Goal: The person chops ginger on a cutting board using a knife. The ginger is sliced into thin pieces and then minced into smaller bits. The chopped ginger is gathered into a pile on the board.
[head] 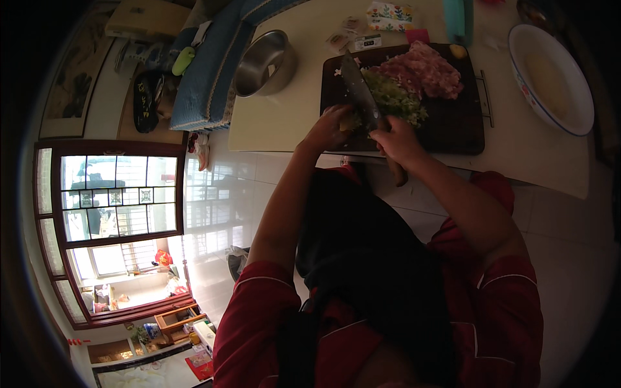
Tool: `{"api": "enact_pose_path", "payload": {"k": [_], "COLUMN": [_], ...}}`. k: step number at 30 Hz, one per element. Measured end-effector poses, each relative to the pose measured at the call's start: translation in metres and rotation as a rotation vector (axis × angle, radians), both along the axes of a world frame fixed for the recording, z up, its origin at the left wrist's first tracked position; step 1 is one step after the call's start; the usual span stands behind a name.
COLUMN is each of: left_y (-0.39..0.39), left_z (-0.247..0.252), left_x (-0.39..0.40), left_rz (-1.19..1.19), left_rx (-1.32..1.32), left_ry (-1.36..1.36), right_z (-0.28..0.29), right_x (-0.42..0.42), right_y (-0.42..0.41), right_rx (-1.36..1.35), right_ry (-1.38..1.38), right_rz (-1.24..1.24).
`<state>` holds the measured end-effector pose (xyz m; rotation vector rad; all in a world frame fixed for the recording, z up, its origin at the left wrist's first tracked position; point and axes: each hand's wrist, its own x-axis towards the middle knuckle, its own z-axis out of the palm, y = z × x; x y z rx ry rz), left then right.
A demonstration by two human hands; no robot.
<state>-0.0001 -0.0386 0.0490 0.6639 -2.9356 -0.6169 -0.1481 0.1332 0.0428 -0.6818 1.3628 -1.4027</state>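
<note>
My right hand [399, 141] is closed around the wooden handle of a kitchen knife [360, 86]. Its broad blade slants up and left across a dark cutting board [453, 133]. At the board's near left edge, my left hand [329, 127] has its fingers curled on a pale yellowish piece of food [349, 121], close to the blade; what exactly it is stays unclear in the dim light. Chopped light-green vegetable [398, 97] lies in a heap just right of the blade. Beyond it spreads a mound of minced raw meat [427, 70]. A small yellow chunk [457, 51] sits in the far right corner.
A steel bowl [264, 65] stands left on the cream table [276, 123]. To the right is a white enamel basin [553, 77] with pale contents. Behind the board lie a flowered packet [390, 17], small packages [367, 42] and a teal object [458, 22]. A blue-covered sofa [206, 77] borders the left.
</note>
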Motion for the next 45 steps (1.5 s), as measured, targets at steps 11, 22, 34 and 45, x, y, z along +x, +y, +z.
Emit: {"api": "enact_pose_path", "payload": {"k": [11, 22, 34, 45], "left_y": [0.000, 0.002, -0.022, -0.022], "left_z": [-0.021, -0.033, -0.028, -0.047], "left_x": [0.012, 0.017, 0.019, 0.025], "left_rz": [0.361, 0.449, 0.652, 0.538], "left_rx": [0.040, -0.062, 0.779, 0.599], "left_ry": [0.146, 0.240, 0.441, 0.507], "right_z": [-0.006, -0.013, 0.014, -0.038], "right_x": [0.014, 0.012, 0.001, 0.041], "right_y": [0.000, -0.009, 0.001, -0.010], "right_rx": [-0.042, 0.054, 0.060, 0.048], "right_ry": [-0.158, -0.008, -0.147, -0.006], "right_rz": [0.021, 0.111, 0.129, 0.045]}}
